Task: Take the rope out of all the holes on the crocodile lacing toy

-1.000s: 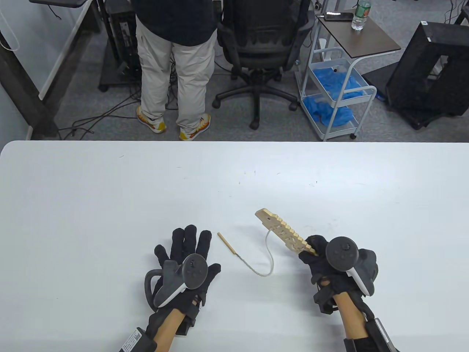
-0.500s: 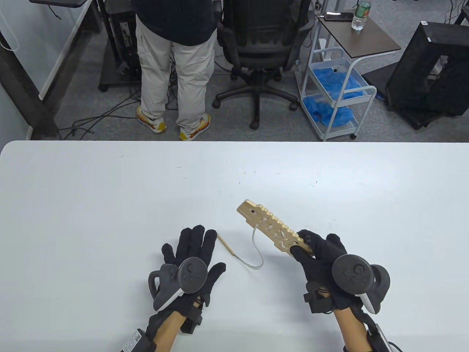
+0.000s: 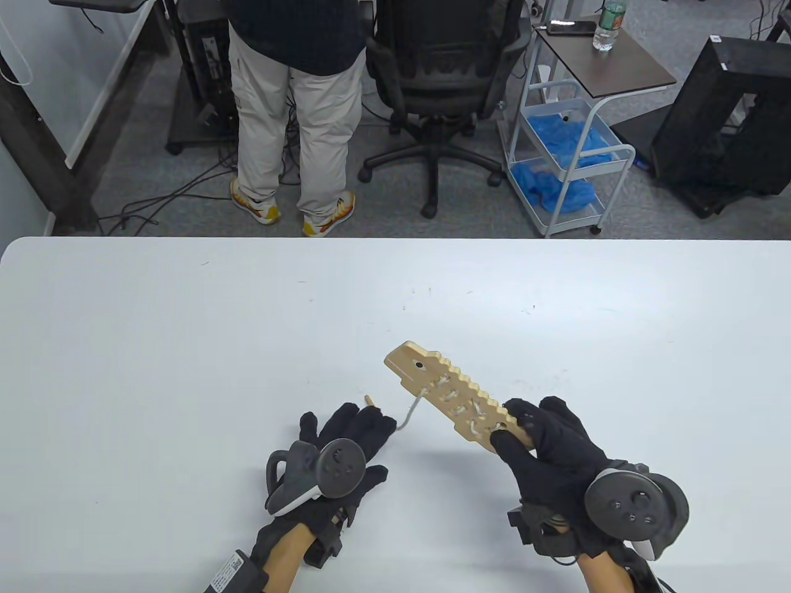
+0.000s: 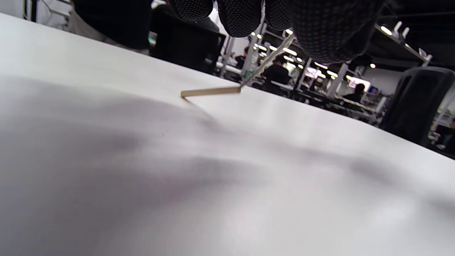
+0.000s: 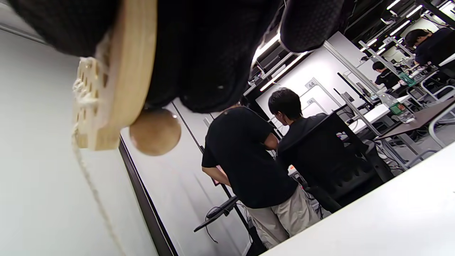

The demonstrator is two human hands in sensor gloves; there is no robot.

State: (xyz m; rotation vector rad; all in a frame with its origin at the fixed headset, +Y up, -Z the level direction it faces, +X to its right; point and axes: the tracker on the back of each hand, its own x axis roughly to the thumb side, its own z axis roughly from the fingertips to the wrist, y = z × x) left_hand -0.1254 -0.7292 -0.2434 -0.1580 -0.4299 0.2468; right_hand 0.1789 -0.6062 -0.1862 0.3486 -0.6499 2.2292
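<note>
Nearest, the right hand [image 3: 550, 457] grips the near end of the flat tan wooden crocodile lacing toy [image 3: 454, 395], thumb and fingers clamped on it, lifting it slantwise over the white table [image 3: 185, 346]. To its left, the left hand [image 3: 343, 445] covers the pale wooden needle [image 4: 210, 92]; whether it pinches, I cannot tell. The whitish rope [image 3: 411, 412] runs from there into the toy's far holes.

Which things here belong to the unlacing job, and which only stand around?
Job: crocodile toy, rope, wooden needle, left hand, right hand.
Around: office chair, water bottle, cart, standing person.
</note>
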